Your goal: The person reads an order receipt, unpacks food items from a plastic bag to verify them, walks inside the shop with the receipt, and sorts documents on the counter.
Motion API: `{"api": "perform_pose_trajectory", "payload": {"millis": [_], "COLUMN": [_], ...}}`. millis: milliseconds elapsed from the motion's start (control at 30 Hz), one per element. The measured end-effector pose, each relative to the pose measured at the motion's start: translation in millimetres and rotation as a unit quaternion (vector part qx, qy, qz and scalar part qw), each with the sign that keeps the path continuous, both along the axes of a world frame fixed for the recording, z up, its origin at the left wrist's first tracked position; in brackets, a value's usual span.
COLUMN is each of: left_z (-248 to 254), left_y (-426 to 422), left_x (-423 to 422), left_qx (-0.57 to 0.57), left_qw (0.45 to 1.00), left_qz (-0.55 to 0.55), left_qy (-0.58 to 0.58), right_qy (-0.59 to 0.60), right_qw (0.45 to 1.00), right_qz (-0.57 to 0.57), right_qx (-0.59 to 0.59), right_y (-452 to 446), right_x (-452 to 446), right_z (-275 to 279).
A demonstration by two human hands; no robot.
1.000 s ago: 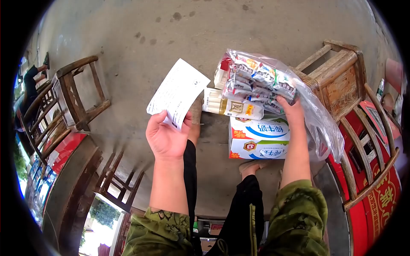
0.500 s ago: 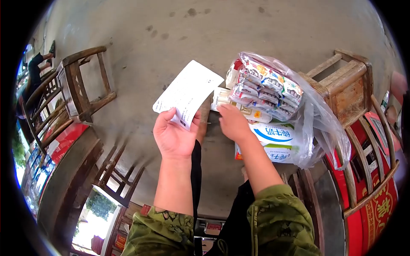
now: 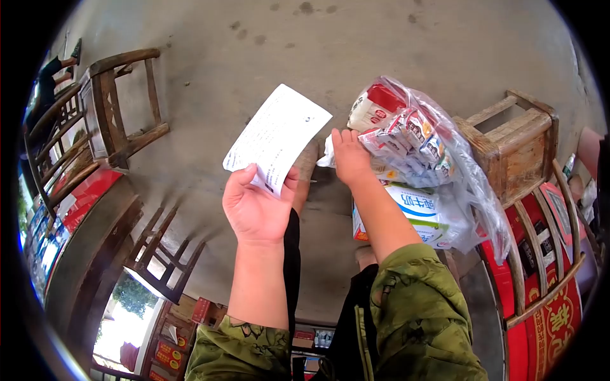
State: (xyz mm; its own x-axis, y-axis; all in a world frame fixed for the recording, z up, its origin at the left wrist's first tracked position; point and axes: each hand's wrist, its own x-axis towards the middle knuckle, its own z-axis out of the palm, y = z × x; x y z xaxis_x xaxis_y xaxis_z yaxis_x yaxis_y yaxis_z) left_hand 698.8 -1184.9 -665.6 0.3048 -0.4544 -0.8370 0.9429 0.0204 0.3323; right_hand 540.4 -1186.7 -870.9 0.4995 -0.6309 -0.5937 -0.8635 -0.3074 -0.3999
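A white printed sheet of paper [image 3: 279, 130] is pinched between the thumb and fingers of my left hand [image 3: 260, 206], tilted above the floor. My right hand [image 3: 351, 159] lies over the left end of a white packet [image 3: 327, 153], its fingers closed at the edge and partly hiding it. Beside that hand, a clear plastic bag [image 3: 486, 203] surrounds several small wrapped snack packs [image 3: 406, 143]. A red-and-white package [image 3: 376, 105] shows behind them. Below lies a blue, green and white milk carton [image 3: 416, 209], partly under my right forearm.
A wooden stool [image 3: 508, 140] stands right of the bag, with a wooden chair back [image 3: 540, 254] and red boxes [image 3: 556, 330] nearer. On the left are a wooden chair [image 3: 111, 114] and a dark table edge [image 3: 95, 254]. A person's legs [image 3: 54, 76] show at far left.
My right hand has moved up slightly onto the packet end. The snack packs have tipped and shifted, exposing more of the red-and-white package. My left hand still holds the paper.
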Motion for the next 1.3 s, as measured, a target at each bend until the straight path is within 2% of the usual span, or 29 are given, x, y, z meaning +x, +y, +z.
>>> {"api": "perform_pose_trajectory", "payload": {"millis": [33, 100, 167, 233, 267, 400, 467, 567, 667, 700, 767, 800, 833, 867, 900, 1033, 1100, 1167, 1233, 1267, 1300], "left_z": [0, 0, 2, 1, 0, 1, 2, -4, -20, -28, -34, -40, -45, -47, -59, -87, -106, -133, -151, -160, -168], "left_y": [-1, -3, -6, -8, -8, -12, -15, -10, -1, 6, 15, 23, 31, 37, 50, 73, 73, 59, 47, 45, 45], "left_x": [0, -2, -4, -4, -5, -10, -15, -24, -44, -50, -73, -85, -98, -112, -122, -148, -160, -176, -194, -204, -214], "left_qx": [-0.004, -0.006, -0.009, -0.008, 0.001, -0.015, 0.001, 0.027, 0.068, 0.064, 0.117, 0.131, 0.146, 0.146, 0.161, 0.147, 0.125, 0.137, 0.126, 0.134, 0.142], "left_qw": [1.0, 1.0, 1.0, 1.0, 1.0, 0.999, 0.999, 0.997, 0.986, 0.98, 0.972, 0.965, 0.958, 0.956, 0.951, 0.957, 0.962, 0.959, 0.961, 0.963, 0.965], "left_qz": [0.001, 0.003, 0.0, 0.001, 0.01, -0.014, -0.032, -0.065, -0.128, -0.148, -0.172, -0.187, -0.2, -0.211, -0.201, -0.17, -0.149, -0.129, -0.127, -0.122, -0.119], "left_qy": [0.006, 0.004, 0.012, 0.011, 0.005, 0.029, 0.019, 0.015, 0.081, 0.113, 0.112, 0.126, 0.141, 0.145, 0.168, 0.184, 0.193, 0.214, 0.211, 0.198, 0.186], "right_qy": [0.006, -0.029, -0.058, -0.212, -0.199, -0.187, -0.251, -0.217, -0.142, -0.106, -0.108, -0.146, -0.14, -0.151, -0.161, -0.135, -0.165, -0.166, -0.111, -0.062, -0.059], "right_qw": [1.0, 0.995, 0.996, 0.977, 0.972, 0.972, 0.954, 0.96, 0.982, 0.984, 0.989, 0.981, 0.979, 0.981, 0.981, 0.983, 0.966, 0.956, 0.927, 0.939, 0.938], "right_qz": [0.001, 0.032, 0.023, -0.039, -0.067, -0.027, -0.089, -0.1, -0.118, -0.132, -0.1, -0.122, -0.136, -0.12, -0.104, -0.123, -0.198, -0.239, -0.349, -0.332, -0.335], "right_qx": [-0.004, 0.088, 0.062, -0.002, 0.107, 0.141, 0.138, 0.146, 0.049, 0.061, 0.035, 0.033, 0.058, 0.024, -0.009, -0.001, 0.018, 0.043, 0.085, 0.058, 0.063], "right_y": [-6, -13, -8, -10, -13, -41, -56, -89, -103, -113, -123, -125, -130, -133, -134, -144, -151, -163, -172, -168, -167], "right_x": [-4, -15, -32, -51, -63, -96, -110, -116, -128, -128, -135, -137, -133, -130, -130, -142, -161, -178, -192, -197, -196], "right_z": [9, 28, 44, 66, 77, 147, 186, 239, 210, 195, 139, 117, 112, 107, 104, 107, 95, 69, 29, -2, -8]}}
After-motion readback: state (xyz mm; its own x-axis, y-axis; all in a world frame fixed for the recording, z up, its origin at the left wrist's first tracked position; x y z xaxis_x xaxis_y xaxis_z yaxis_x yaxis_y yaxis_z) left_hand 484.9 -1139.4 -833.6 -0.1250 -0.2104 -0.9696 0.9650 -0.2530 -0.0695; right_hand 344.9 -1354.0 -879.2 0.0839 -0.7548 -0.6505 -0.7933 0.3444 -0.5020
